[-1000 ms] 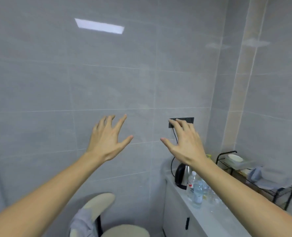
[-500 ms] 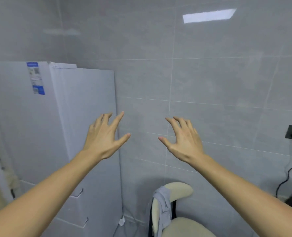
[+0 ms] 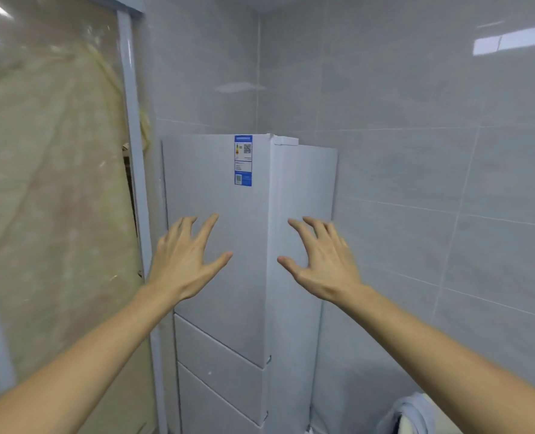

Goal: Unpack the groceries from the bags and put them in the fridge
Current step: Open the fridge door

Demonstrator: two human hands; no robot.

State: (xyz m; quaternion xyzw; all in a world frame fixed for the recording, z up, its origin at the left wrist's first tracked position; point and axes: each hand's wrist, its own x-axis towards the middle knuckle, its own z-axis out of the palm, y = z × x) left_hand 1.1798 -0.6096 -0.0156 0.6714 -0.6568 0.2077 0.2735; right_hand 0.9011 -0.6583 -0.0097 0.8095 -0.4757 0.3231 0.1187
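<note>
Both hands empty, fingers spread wide: left hand [image 3: 184, 261], right hand [image 3: 321, 261], raised in front of fridge [image 3: 222, 245], doors closed. No bags or groceries visible. Rec: open top door fully by its free edge before loading.

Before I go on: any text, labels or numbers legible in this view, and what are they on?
No text can be read.
Sticker on the upper door of the white fridge: blue header, coloured energy-rating bars, a QR code and lines of print, all too small and blurred to read.
Nothing else in view carries writing; both hands hold nothing.
</note>
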